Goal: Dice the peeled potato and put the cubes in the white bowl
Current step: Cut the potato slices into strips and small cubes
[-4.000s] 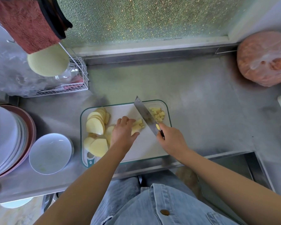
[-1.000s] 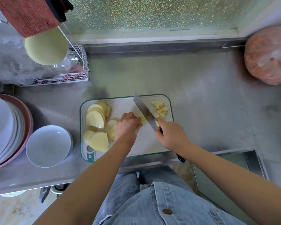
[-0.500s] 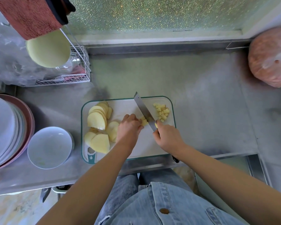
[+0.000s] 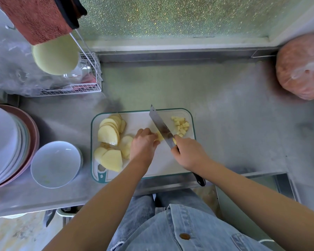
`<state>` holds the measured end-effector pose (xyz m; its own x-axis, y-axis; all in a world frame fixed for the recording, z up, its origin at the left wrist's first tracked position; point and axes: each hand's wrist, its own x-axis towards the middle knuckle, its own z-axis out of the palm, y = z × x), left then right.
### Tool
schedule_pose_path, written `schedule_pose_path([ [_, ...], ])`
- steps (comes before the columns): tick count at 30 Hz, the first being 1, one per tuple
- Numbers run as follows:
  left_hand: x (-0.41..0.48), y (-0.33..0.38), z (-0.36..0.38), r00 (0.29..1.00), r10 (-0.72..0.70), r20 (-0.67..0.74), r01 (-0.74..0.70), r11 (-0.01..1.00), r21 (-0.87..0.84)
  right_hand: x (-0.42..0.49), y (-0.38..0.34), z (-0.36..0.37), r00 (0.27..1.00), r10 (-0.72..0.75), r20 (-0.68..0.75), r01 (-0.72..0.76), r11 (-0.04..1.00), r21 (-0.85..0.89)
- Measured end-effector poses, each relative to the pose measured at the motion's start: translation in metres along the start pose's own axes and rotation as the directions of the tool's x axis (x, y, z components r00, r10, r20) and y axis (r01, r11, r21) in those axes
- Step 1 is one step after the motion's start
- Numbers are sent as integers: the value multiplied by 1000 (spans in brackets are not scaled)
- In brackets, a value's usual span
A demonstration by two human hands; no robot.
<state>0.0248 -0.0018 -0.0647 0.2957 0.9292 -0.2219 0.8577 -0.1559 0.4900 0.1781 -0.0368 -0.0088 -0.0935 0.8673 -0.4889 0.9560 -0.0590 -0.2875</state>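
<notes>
A white cutting board (image 4: 163,160) with a green rim lies on the steel counter. Yellow potato slices (image 4: 109,134) are stacked on its left half. A small heap of potato cubes (image 4: 181,125) sits at its far right corner. My left hand (image 4: 143,145) presses down on a short stack of potato strips (image 4: 159,136) in the middle of the board. My right hand (image 4: 188,153) grips the knife (image 4: 161,127), whose blade rests on the strips right beside my left fingertips. The white bowl (image 4: 55,163) stands left of the board and looks empty of cubes.
A stack of plates (image 4: 5,142) sits at the far left. A wire rack (image 4: 87,82) with plastic wrap and a pale round lid stands at the back left. A pink-filled plastic bag (image 4: 303,67) lies at the back right. A sink opening (image 4: 252,189) lies at the front right.
The strip stack under my left hand has got shorter as the knife chopped leftward. The cube heap at the right corner has grown. The slices on the left stay put.
</notes>
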Motion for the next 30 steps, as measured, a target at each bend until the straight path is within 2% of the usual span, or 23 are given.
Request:
schedule_pose_path([
  [6, 1, 0, 0, 1000, 0, 14, 0, 1000, 2, 3, 0, 16, 1000, 12, -17, -11, 1000, 28],
  [18, -6, -8, 3, 996, 49, -73, -51, 998, -24, 8, 1, 7, 997, 5, -82, -4, 1000, 17],
  [24, -7, -12, 3, 998, 4, -70, -4, 1000, 2, 2, -3, -3, 999, -41, -10, 41, 999, -26],
  [30, -2, -10, 0, 1000, -20, 0, 20, 1000, 14, 5, -7, 8, 1000, 13, 25, -13, 1000, -6],
])
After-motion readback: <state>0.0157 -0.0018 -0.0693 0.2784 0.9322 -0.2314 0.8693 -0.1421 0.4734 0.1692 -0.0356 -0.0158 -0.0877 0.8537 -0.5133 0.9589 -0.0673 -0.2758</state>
